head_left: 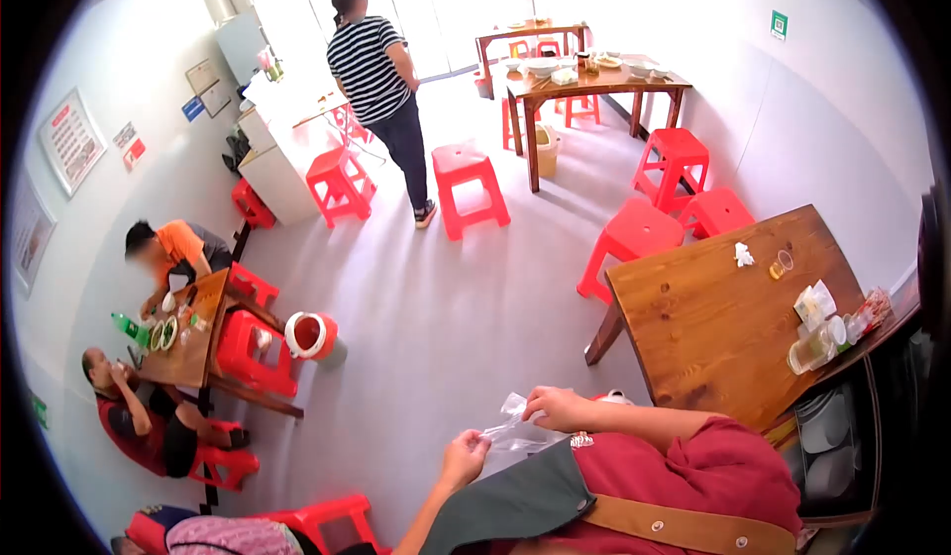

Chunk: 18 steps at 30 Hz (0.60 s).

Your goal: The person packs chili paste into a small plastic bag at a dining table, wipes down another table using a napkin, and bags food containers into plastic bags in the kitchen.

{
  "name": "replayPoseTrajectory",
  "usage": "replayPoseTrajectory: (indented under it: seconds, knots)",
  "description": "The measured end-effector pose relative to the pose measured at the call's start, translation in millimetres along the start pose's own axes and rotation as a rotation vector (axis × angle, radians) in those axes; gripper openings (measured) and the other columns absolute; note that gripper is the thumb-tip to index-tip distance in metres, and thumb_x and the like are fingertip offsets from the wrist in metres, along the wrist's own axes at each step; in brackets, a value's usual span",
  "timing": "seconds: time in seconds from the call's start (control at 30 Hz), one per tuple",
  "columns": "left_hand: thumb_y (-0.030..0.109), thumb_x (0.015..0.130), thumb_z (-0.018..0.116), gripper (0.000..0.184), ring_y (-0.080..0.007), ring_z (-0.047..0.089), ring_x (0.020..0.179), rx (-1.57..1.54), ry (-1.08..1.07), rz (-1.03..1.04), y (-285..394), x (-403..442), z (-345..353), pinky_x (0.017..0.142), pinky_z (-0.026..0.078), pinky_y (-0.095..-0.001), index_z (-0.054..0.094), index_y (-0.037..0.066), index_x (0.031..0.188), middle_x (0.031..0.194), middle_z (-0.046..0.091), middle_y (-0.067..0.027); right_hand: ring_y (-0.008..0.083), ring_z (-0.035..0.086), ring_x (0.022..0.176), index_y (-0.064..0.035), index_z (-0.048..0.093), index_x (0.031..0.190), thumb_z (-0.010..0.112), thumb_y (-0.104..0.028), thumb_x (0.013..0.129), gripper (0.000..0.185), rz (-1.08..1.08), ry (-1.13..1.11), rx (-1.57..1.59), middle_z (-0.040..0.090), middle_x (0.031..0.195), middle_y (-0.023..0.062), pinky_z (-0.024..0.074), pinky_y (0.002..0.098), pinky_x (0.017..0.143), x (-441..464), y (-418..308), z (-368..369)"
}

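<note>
A thin, clear plastic bag [514, 442] stretches between my two hands in front of my dark green apron [515, 505]. My left hand [464, 459] pinches one edge of it between thumb and fingers. On the other side, my right hand [557, 408] is closed on the bag's upper part, with a crumpled end sticking up beside the fingers. The bag looks limp and see-through, and I cannot make out anything inside it. Part of its lower side is hidden behind the apron.
A wooden table [708, 302] at right holds a used tissue, a cup and containers. Red stools [471, 189] stand about the grey floor. A person in stripes [371, 70] stands ahead; two people sit at a left table [188, 357]. A bucket [312, 337] stands beside it.
</note>
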<state>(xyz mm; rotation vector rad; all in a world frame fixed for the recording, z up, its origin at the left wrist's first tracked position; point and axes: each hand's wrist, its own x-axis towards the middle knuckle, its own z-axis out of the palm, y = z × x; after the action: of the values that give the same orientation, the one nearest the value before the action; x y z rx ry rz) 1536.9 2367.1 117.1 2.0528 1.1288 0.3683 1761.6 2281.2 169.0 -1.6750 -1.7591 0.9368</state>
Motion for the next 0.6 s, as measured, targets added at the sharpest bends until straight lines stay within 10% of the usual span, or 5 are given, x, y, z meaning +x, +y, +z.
replayPoseTrajectory:
  seconds: [0.07,0.23,0.4,0.6]
  knots:
    - [0.014,0.078,0.060,0.014,-0.0130,0.054,0.073,-0.553,-0.372,-0.270,6.4,48.9,-2.0,0.065,0.043,-0.0231,0.055,0.001,0.081,0.081,0.057,-0.0061,0.0249,0.049,0.092,-0.0161,0.063,0.084,0.061,-0.011,0.066,0.019,0.004,0.106,-0.080,0.052,0.097,0.0053,0.0417,0.0347,0.078,24.9,26.2,-15.6]
    - [0.015,0.082,0.056,0.013,-0.0091,0.054,0.078,-0.855,-0.632,-0.145,56.2,186.8,-23.6,0.065,0.044,-0.0238,0.051,0.004,0.087,0.087,0.059,-0.0066,0.0230,0.051,0.091,-0.0261,0.062,0.090,0.066,-0.017,0.061,0.030,-0.102,0.452,-0.377,0.052,0.100,0.0006,0.0426,0.0375,0.072,91.7,87.8,-76.4]
    - [0.016,0.084,0.050,0.011,-0.0154,0.057,0.076,-0.990,-0.599,-0.279,142.1,319.6,-58.9,0.061,0.047,-0.0266,0.049,0.005,0.085,0.090,0.060,-0.0129,0.0252,0.049,0.096,-0.0335,0.043,0.119,0.073,-0.020,0.053,0.074,-0.178,0.526,-0.513,0.041,0.120,0.0064,0.0422,0.0368,0.077,162.2,118.0,-181.2]
    - [0.020,0.086,0.042,0.016,-0.0176,0.056,0.057,-1.465,-0.544,-0.383,139.9,486.4,-62.4,0.046,0.047,-0.0286,0.050,0.006,0.086,0.079,0.059,-0.0102,0.0239,0.049,0.095,-0.0301,0.046,0.118,0.066,-0.016,0.065,0.058,-0.254,0.511,-0.424,0.040,0.121,0.0084,0.0419,0.0344,0.081,252.5,201.4,-273.9]
